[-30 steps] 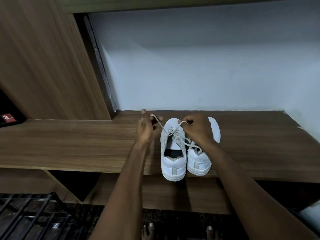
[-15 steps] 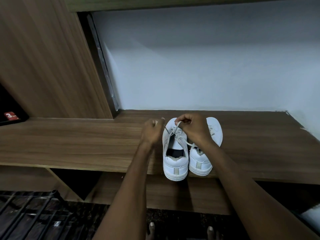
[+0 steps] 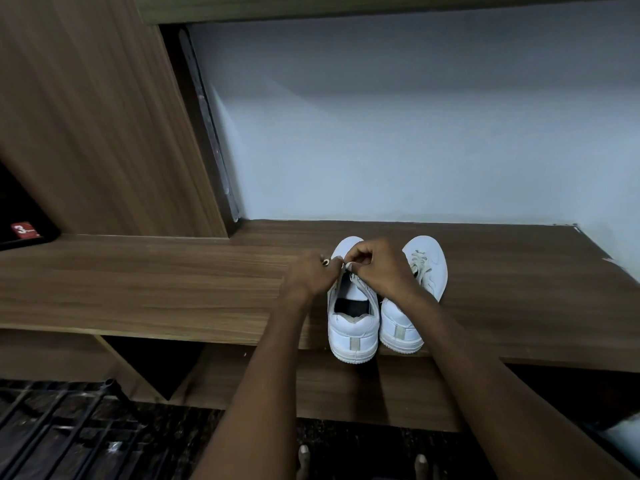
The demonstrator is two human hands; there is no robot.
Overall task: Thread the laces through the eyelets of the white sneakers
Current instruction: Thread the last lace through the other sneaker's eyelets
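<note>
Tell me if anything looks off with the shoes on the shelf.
One thing: the left sneaker sits with its heel past the shelf front edge, so it overhangs a little. The right sneaker sits slightly further back. Both hands work the lace on the left one. No damage shows.

Dim indoor light; soft shadows under shelf (image 3: 173, 289); wide-angle bending at edges; lower corners blurred.
</note>
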